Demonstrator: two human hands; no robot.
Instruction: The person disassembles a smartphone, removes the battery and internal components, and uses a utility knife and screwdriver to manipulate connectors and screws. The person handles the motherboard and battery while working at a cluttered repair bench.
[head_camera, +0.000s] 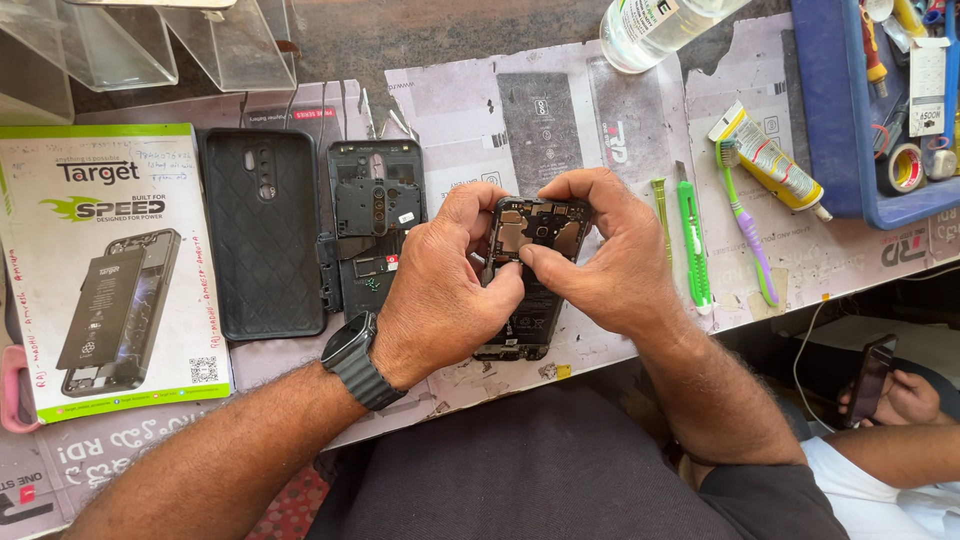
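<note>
Black opened smartphone (528, 290): back shell already off; left hand (440, 290), right hand (600, 255) pinching, probably working internal part; reassembly remaining.

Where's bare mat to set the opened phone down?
Bare patches: above the opened phone, between the inner frame and green knife; and lower left, below the battery box. Crowded: from the toothbrush and tube right to the blue tray.
</note>
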